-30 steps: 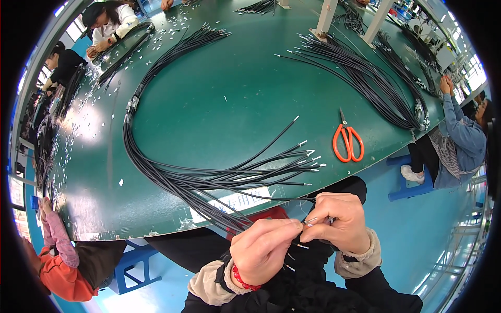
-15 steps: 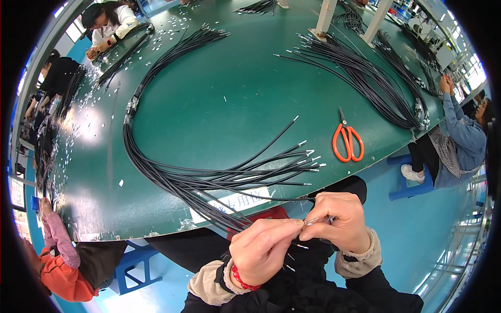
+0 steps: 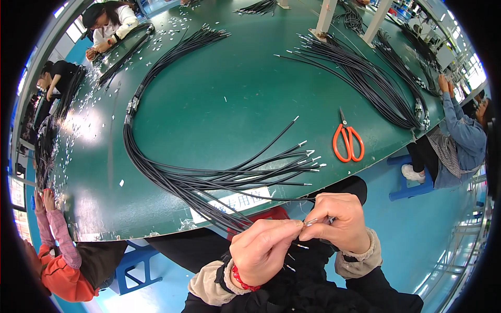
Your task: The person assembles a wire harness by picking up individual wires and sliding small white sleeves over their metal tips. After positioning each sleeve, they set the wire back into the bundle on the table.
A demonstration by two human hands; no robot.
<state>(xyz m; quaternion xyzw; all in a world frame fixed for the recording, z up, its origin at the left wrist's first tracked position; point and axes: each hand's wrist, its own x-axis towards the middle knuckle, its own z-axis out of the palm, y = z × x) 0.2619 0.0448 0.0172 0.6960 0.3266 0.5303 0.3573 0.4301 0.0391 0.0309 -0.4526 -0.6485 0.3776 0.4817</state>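
Note:
Just off the table's near edge, my left hand [image 3: 263, 249] and my right hand [image 3: 339, 220] meet fingertip to fingertip, both closed in a pinch. One black cable [image 3: 286, 199] from the bundle runs into my right hand. A small pale, shiny end [image 3: 310, 222] shows between the fingertips; its exact form is too small to tell, and my left fingers press against it. The bundle of black cables [image 3: 172, 182] curves across the table, tied at its middle, its pale-tipped ends fanned toward my hands. Several tipped ends hang below my left hand.
Orange-handled scissors [image 3: 348, 142] lie on the green table [image 3: 235, 115], right of the cable ends. Another cable bundle [image 3: 360, 78] rests at the far right. White scraps are scattered on the left. Co-workers sit around the table. A red object [image 3: 269, 214] sits under the near edge.
My hands stay almost in place, still pinched together. At the left edge, a co-worker's hands have risen and a blue object there is gone from sight; another co-worker behind has shifted posture.

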